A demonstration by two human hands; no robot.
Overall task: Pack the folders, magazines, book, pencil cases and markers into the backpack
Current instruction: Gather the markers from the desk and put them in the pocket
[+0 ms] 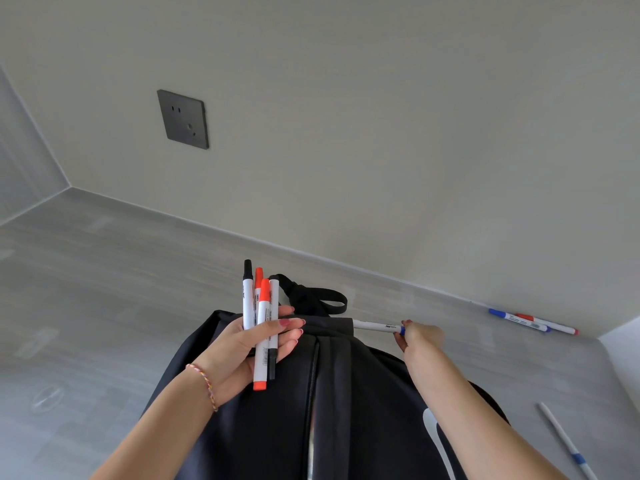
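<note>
The left hand (249, 344) grips a bundle of four markers (261, 320) above the black backpack (263, 427); the right hand (420, 337) pinches a blue-capped marker (379, 326) at the bag's top. Marker gathering seems underway. Next, probably, three loose markers (533, 322) on the floor (104, 289) need collecting.

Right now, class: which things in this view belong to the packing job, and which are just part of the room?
Part of the job:
- black backpack
- bundle of markers in the left hand
- blue marker pinched by the right hand
- two markers by the wall
- marker at lower right

Just there:
- wall socket
- bracelet
</note>
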